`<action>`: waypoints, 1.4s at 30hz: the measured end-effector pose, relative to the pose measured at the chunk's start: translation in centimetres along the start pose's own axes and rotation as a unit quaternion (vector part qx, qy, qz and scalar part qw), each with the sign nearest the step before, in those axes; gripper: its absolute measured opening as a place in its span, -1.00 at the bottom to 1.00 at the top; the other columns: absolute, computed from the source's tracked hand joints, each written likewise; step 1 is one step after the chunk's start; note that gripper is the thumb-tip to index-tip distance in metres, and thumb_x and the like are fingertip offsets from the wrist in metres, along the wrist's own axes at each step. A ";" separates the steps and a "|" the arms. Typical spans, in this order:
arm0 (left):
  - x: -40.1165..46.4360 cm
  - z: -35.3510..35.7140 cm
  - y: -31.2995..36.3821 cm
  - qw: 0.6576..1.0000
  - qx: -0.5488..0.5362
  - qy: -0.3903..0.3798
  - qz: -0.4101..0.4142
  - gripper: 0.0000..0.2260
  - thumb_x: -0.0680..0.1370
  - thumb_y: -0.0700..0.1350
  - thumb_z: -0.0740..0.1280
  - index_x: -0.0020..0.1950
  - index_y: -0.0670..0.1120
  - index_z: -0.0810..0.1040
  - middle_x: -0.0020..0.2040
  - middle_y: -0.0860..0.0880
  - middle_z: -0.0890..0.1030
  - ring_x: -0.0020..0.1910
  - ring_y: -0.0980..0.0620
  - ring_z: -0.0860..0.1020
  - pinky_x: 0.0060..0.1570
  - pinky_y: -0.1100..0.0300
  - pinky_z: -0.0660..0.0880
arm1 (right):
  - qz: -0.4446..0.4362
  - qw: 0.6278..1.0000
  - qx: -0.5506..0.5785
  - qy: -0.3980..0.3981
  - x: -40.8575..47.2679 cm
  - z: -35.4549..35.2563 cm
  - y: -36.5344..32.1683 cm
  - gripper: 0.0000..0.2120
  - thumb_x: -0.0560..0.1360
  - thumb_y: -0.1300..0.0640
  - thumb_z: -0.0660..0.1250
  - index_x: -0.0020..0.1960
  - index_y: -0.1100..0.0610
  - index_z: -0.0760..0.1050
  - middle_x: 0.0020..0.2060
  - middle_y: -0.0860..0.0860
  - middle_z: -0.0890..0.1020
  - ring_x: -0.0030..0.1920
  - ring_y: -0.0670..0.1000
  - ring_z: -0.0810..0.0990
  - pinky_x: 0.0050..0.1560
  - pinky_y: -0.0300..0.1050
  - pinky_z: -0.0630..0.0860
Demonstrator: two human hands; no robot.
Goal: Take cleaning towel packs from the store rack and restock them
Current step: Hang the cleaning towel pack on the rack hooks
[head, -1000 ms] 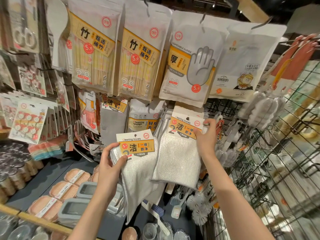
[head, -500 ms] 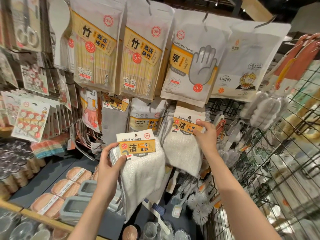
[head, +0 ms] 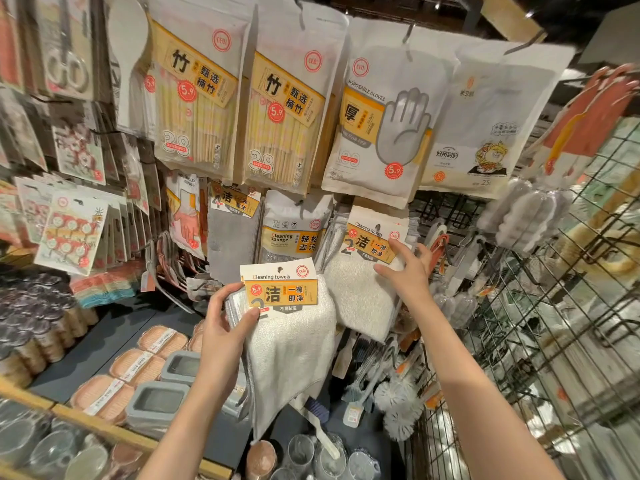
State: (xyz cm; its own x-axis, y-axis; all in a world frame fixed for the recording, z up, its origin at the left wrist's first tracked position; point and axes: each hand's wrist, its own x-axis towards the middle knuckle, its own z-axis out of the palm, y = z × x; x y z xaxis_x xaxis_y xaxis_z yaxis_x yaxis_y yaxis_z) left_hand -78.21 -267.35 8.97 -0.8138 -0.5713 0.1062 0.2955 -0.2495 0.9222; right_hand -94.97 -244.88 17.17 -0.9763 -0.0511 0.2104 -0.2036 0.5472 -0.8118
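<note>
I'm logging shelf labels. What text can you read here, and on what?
"Cleaning towels", "5.9", "2": held towel pack, gripped by left hand.
"Cleaning towels", "2": hanging towel pack, by right hand.
"Cleaning sponge": sponge pack.
"DISPOSABLE GLOVES", "5.9": glove pack.
"38", "5.9": bamboo packs.
Smaller print: unreadable.

Both bare forearms reach up and forward from the bottom of the view. The left hand point(head: 221, 327) has its thumb pressed across the front and its fingers curled behind in a firm grip. The right hand point(head: 407, 271) is raised higher, fingers spread and seemingly relaxed, thumb extended leftward.
</note>
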 end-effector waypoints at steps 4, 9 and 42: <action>-0.4 0.0 0.1 1.000 0.003 -0.001 0.003 -0.63 0.50 -0.35 0.36 0.11 0.11 0.52 0.19 -0.05 0.58 0.16 -0.13 0.57 0.15 -0.24 0.49 | 0.001 1.000 -0.008 0.010 -1.1 -0.2 0.2 -0.41 0.40 0.13 0.47 0.37 -0.05 0.38 0.47 0.02 0.01 0.47 0.05 -0.04 0.45 -0.01 -0.01; -1.1 0.2 0.4 1.000 0.012 -0.006 0.013 -0.64 0.44 -0.25 0.42 0.12 0.13 0.51 0.23 -0.07 0.55 0.20 -0.14 0.55 0.18 -0.27 0.46 | -0.045 0.996 -0.014 0.069 -2.4 0.0 0.3 -0.55 0.40 0.15 0.46 0.26 -0.02 0.49 0.43 0.03 0.12 0.43 0.06 0.04 0.44 -0.04 0.05; -4.4 0.8 0.6 0.997 0.057 0.036 0.043 -0.59 0.47 -0.26 0.44 0.14 0.19 0.46 0.21 0.01 0.55 0.18 -0.08 0.56 0.14 -0.20 0.51 | -0.085 0.981 0.098 -0.142 -10.8 3.5 -2.3 -0.44 0.35 0.21 0.49 0.27 -0.05 0.37 0.15 -0.11 0.39 0.24 -0.08 0.36 0.29 -0.02 0.39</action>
State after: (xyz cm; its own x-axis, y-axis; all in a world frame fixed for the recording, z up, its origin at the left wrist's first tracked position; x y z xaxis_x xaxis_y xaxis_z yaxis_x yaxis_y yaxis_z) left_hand -74.79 -264.37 9.34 -0.7489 -0.6424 0.1626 0.2996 -0.1093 0.9478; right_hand -84.24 -248.49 14.89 -0.9025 -0.3741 0.2133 -0.3476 0.3403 -0.8737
